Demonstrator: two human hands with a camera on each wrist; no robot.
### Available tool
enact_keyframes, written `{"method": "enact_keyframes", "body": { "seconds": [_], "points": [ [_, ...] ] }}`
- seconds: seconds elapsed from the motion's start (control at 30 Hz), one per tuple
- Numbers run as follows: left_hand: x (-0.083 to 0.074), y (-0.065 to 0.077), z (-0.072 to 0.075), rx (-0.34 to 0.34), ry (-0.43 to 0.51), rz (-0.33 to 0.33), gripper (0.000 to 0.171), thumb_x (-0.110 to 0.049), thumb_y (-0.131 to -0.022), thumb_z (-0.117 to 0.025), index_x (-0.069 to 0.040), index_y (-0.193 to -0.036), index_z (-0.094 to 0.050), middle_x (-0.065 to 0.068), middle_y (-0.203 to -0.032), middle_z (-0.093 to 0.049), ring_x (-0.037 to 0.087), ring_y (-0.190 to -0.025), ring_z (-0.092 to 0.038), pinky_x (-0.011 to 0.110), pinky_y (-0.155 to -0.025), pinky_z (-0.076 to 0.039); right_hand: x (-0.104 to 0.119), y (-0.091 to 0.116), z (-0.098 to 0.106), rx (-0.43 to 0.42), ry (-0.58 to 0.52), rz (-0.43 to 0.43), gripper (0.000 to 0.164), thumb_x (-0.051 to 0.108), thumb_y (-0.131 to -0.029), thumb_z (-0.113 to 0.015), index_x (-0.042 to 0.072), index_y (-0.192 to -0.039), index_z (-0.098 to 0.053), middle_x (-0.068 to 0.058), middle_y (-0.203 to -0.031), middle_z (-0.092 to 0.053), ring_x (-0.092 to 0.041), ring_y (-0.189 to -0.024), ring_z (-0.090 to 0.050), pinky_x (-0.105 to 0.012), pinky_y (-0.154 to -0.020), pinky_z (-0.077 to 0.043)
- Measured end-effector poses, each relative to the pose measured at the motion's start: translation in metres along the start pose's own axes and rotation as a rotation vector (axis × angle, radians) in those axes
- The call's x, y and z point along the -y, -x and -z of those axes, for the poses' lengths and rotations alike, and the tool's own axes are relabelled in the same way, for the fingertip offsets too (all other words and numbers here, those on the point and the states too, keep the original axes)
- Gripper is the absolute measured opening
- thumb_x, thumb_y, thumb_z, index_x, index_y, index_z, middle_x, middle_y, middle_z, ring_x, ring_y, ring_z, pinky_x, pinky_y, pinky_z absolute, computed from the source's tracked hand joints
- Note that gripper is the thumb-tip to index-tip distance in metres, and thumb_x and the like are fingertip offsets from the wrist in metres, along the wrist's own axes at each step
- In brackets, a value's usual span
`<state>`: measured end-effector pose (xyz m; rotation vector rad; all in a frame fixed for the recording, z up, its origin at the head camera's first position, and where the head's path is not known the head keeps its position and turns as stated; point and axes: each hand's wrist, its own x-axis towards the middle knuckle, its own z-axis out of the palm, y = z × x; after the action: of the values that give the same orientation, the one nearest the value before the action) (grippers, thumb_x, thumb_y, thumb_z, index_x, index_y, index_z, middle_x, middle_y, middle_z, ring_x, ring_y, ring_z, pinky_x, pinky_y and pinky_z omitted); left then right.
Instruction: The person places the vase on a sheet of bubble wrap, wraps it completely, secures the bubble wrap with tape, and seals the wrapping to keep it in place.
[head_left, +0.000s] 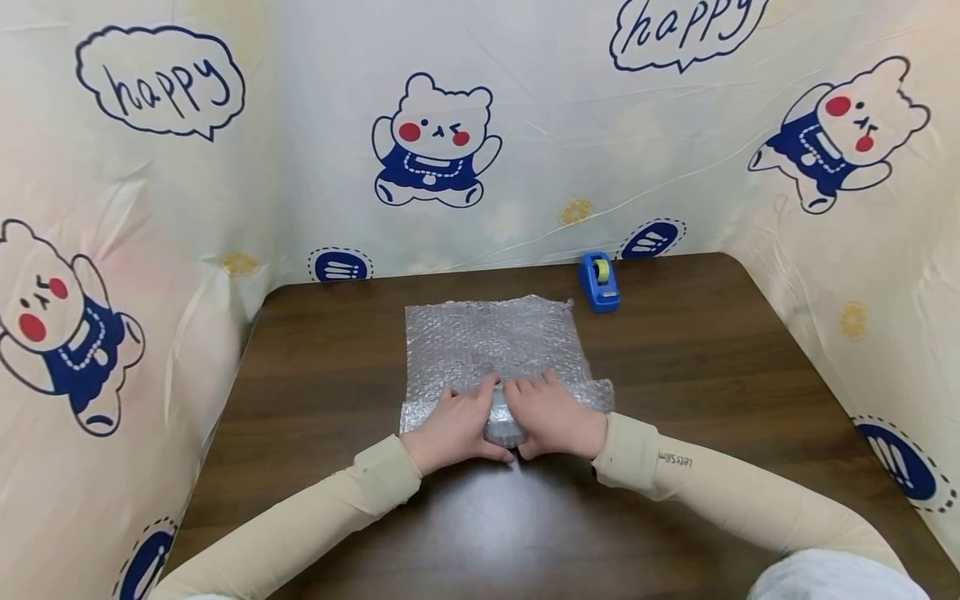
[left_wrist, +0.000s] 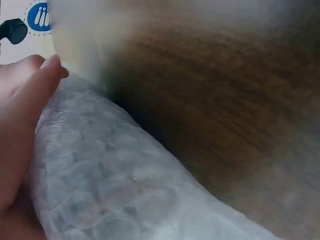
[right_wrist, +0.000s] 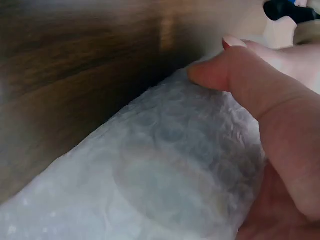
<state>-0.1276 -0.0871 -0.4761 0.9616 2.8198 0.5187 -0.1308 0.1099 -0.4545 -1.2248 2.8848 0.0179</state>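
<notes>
A sheet of bubble wrap [head_left: 491, 337] lies flat on the table, its near part rolled over something inside. Between my hands this bubble-wrapped bundle [head_left: 504, 425] shows a bulging, rounded shape. What it contains is blurred by the plastic; a pale round outline shows through the bubble wrap [right_wrist: 165, 187] in the right wrist view. My left hand [head_left: 456, 423] grips the bundle's left side, thumb toward the near edge. On the other side my right hand [head_left: 553, 418] grips it, fingers over the top. In the left wrist view, the left thumb [left_wrist: 30, 100] lies along the bubble wrap [left_wrist: 110, 165].
A blue tape dispenser [head_left: 600, 283] with a yellowish roll stands at the back right of the brown wooden table [head_left: 315, 358]. Printed cloth [head_left: 540, 142] encloses the back and both sides. A flap of the bubble wrap sticks out right of the right hand.
</notes>
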Motion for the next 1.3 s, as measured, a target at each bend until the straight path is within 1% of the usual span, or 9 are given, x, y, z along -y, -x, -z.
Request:
{"method": "enact_keyframes", "body": {
  "seconds": [0.1, 0.27, 0.43, 0.53, 0.7, 0.83, 0.97, 1.1, 1.3],
  "points": [
    [0.000, 0.001, -0.001, -0.051, -0.035, -0.001, 0.103, -0.064, -0.068, -0.090, -0.002, -0.135, -0.042, 0.015, -0.121, -0.072, 0.029, -0.109, -0.070, 0.065, -0.093, -0.046, -0.003, -0.003, 0.004, 0.065, -0.046, -0.006, 0.078, 0.047, -0.069, -0.089, -0.002, -0.122, -0.058, -0.016, -0.108, -0.069, -0.035, -0.094, -0.070, -0.058, -0.085, -0.054],
    [-0.005, 0.004, 0.001, -0.204, -0.274, -0.050, 0.119, -0.073, -0.065, -0.085, 0.001, -0.149, -0.043, 0.021, -0.144, -0.057, 0.042, -0.141, -0.048, 0.078, -0.111, -0.028, -0.008, -0.008, 0.006, 0.155, -0.108, -0.046, 0.080, 0.047, -0.071, -0.088, -0.002, -0.125, -0.056, -0.016, -0.112, -0.068, -0.034, -0.099, -0.071, -0.059, -0.088, -0.054],
    [-0.019, 0.014, 0.000, -0.329, -0.431, -0.158, 0.091, -0.057, -0.077, -0.086, 0.003, -0.138, -0.058, 0.017, -0.133, -0.063, 0.035, -0.131, -0.054, 0.061, -0.114, -0.037, -0.013, -0.013, 0.009, 0.220, -0.204, -0.076, 0.067, 0.041, -0.073, -0.088, 0.002, -0.117, -0.056, -0.012, -0.108, -0.068, -0.031, -0.100, -0.070, -0.062, -0.092, -0.053],
    [-0.025, 0.017, -0.004, -0.325, -0.490, -0.155, 0.083, -0.050, -0.082, -0.086, 0.005, -0.138, -0.059, 0.017, -0.133, -0.064, 0.033, -0.127, -0.057, 0.052, -0.114, -0.041, -0.017, -0.018, 0.011, 0.269, -0.268, -0.092, 0.063, 0.038, -0.075, -0.087, 0.004, -0.117, -0.055, -0.012, -0.111, -0.068, -0.032, -0.104, -0.069, -0.064, -0.095, -0.051],
    [-0.028, 0.017, -0.016, -0.252, -0.580, -0.114, 0.095, -0.047, -0.082, -0.087, 0.011, -0.146, -0.048, 0.025, -0.144, -0.057, 0.035, -0.132, -0.059, 0.048, -0.115, -0.042, -0.024, -0.024, 0.012, 0.353, -0.334, -0.107, 0.075, 0.035, -0.079, -0.086, -0.002, -0.134, -0.052, -0.019, -0.129, -0.066, -0.036, -0.122, -0.064, -0.065, -0.104, -0.046],
    [-0.025, 0.014, -0.024, -0.251, -0.613, -0.099, 0.108, -0.052, -0.077, -0.089, 0.012, -0.150, -0.041, 0.026, -0.148, -0.053, 0.033, -0.134, -0.057, 0.047, -0.114, -0.043, -0.028, -0.026, 0.010, 0.376, -0.364, -0.099, 0.078, 0.034, -0.079, -0.085, -0.004, -0.136, -0.050, -0.018, -0.126, -0.067, -0.033, -0.120, -0.065, -0.063, -0.102, -0.048],
    [-0.020, 0.008, -0.029, -0.283, -0.609, -0.094, 0.115, -0.056, -0.073, -0.091, 0.011, -0.150, -0.040, 0.024, -0.145, -0.053, 0.031, -0.132, -0.057, 0.049, -0.110, -0.046, -0.032, -0.027, 0.009, 0.371, -0.392, -0.075, 0.068, 0.029, -0.077, -0.084, -0.002, -0.128, -0.052, -0.011, -0.110, -0.068, -0.025, -0.100, -0.067, -0.054, -0.090, -0.056],
    [-0.016, 0.003, -0.030, -0.314, -0.557, -0.074, 0.109, -0.047, -0.070, -0.095, 0.010, -0.147, -0.043, 0.021, -0.137, -0.056, 0.031, -0.125, -0.059, 0.047, -0.104, -0.049, -0.035, -0.029, 0.009, 0.377, -0.414, -0.044, 0.062, 0.026, -0.077, -0.083, -0.003, -0.123, -0.053, -0.007, -0.100, -0.065, -0.019, -0.088, -0.063, -0.045, -0.081, -0.058],
    [-0.012, -0.001, -0.032, -0.322, -0.463, -0.064, 0.096, -0.030, -0.072, -0.095, 0.010, -0.143, -0.046, 0.023, -0.132, -0.059, 0.034, -0.118, -0.060, 0.045, -0.097, -0.051, -0.037, -0.033, 0.008, 0.396, -0.429, -0.028, 0.065, 0.025, -0.077, -0.082, -0.007, -0.125, -0.052, -0.007, -0.099, -0.066, -0.017, -0.087, -0.063, -0.042, -0.081, -0.058]
  ]
}}
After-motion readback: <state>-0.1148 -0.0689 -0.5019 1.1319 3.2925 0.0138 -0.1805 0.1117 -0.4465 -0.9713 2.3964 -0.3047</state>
